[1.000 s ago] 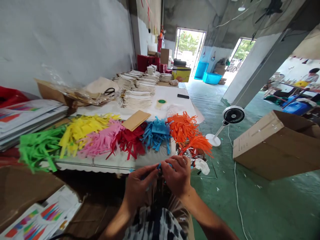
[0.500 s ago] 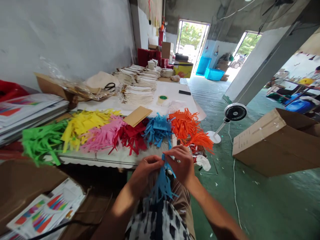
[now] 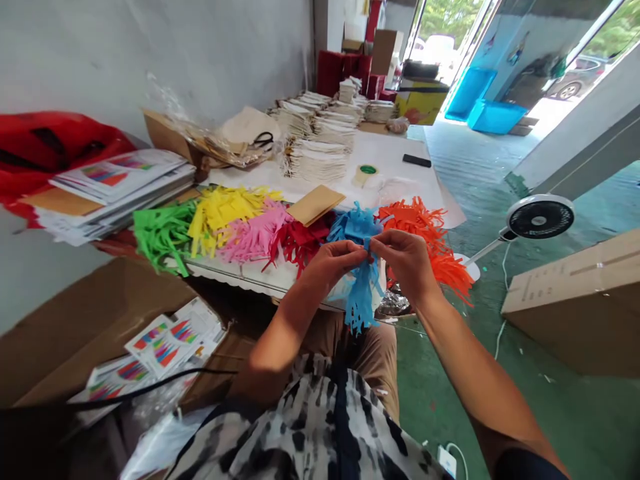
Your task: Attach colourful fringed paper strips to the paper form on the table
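A blue paper tassel (image 3: 361, 300) hangs fringe-down over my lap at the table's front edge. My left hand (image 3: 340, 261) pinches its top from one side, and my right hand (image 3: 403, 257) pinches it from the other, fingertips almost meeting. Behind my hands lies a pile of blue tassels (image 3: 353, 223). Along the edge run piles of green tassels (image 3: 163, 230), yellow tassels (image 3: 225, 210), pink tassels (image 3: 255, 233), dark red tassels (image 3: 300, 243) and orange tassels (image 3: 420, 227).
Folded brown paper (image 3: 316, 205) rests across the red pile. Farther back are stacked cream bundles (image 3: 320, 157), a tape roll (image 3: 367, 171), a black phone-like object (image 3: 417, 161) and scissors (image 3: 263, 139). A fan (image 3: 540, 217) and a carton (image 3: 575, 307) stand right; an open box (image 3: 100, 320) sits left.
My view has turned, so the table shows farther right and higher. Both hands have risen with the blue tassel, which now hangs straighter between them.
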Tool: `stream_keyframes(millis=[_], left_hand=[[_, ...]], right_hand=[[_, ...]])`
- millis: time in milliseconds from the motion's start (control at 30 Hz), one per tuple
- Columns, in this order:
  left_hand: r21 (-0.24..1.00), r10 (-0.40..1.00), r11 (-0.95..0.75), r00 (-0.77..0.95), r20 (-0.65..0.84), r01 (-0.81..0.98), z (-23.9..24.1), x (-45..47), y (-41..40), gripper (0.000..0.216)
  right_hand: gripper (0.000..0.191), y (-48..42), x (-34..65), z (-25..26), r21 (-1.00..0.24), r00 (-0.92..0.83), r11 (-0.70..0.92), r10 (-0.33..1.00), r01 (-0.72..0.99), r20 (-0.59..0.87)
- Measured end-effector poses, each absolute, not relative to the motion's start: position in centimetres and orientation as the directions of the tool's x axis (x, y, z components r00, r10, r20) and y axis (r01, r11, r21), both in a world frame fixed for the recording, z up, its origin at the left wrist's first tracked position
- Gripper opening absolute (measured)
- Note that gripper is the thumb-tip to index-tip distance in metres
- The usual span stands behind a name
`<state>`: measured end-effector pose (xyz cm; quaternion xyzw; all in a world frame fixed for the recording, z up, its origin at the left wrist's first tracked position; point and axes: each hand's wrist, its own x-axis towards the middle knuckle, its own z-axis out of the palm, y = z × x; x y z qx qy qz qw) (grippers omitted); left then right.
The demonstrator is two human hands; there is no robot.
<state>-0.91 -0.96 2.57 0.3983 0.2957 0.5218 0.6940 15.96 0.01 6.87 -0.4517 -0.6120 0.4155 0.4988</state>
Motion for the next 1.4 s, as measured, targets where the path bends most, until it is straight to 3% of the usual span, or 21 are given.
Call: stream_keyframes(millis=[333, 533, 667, 833, 933, 1000, 1067, 1133, 1300, 1400], left_hand=[[0.893, 0.972, 0.119, 0.233, -0.016, -0.434, 2.8, -1.6, 0.7, 0.034], [0.941, 0.989, 0.032, 0.147, 0.019, -0.337, 2.3, -1.6, 1.1, 0.036], [0.948, 0.996, 0.023, 0.094, 0.007, -0.316, 1.3, -1.7, 1.6, 0.037], [0.955, 0.999, 0.015, 0.047, -0.001, -0.296, 0.2, -2.4, 2.0, 0.035], [0.972, 0.998, 0.033, 0.050, -0.022, -0.233, -0.1, -2.7, 1.8, 0.033], [0.978, 0.997, 0.044, 0.075, -0.029, -0.204, -0.4, -2.7, 1.8, 0.033], [0.983, 0.995, 0.043, 0.096, -0.026, -0.177, -0.9, -2.7, 1.9, 0.033], [0.985, 0.994, 0.047, 0.110, -0.029, -0.166, -1.3, -2.6, 2.2, 0.033], [0.958, 0.995, 0.081, 0.076, -0.062, -0.274, -2.0, -3.0, 3.0, 0.042], [0.956, 0.995, 0.099, 0.046, -0.089, -0.277, -2.2, -3.6, 3.4, 0.035]], right_hand=[[0.027, 3.0, 16.2, 7.1, -0.977, -0.244, 0.193, 0.955, 0.085, 0.168], [0.027, 3.6, 15.8, 6.7, -0.923, -0.241, 0.293, 0.942, 0.249, 0.234], [0.027, 4.4, 15.2, 5.3, -0.902, -0.193, 0.345, 0.934, 0.261, 0.301], [0.035, 8.3, 17.3, 3.8, -0.874, -0.270, 0.357, 0.923, 0.329, 0.275], [0.037, 12.8, 19.5, 3.3, -0.749, -0.049, 0.347, 0.920, 0.564, 0.389], [0.040, 16.3, 20.1, 3.2, -0.544, -0.027, 0.260, 0.917, 0.798, 0.398], [0.044, 19.5, 19.5, 2.9, -0.307, -0.096, 0.197, 0.944, 0.931, 0.315], [0.043, 22.4, 17.9, 2.5, -0.165, -0.158, 0.194, 0.965, 0.967, 0.208], [0.029, 27.1, 13.7, 0.7, -0.032, -0.180, 0.180, 0.984, 0.983, -0.003], [0.028, 28.2, 12.7, 0.0, 0.020, -0.177, 0.179, 0.982, 0.984, -0.068]])
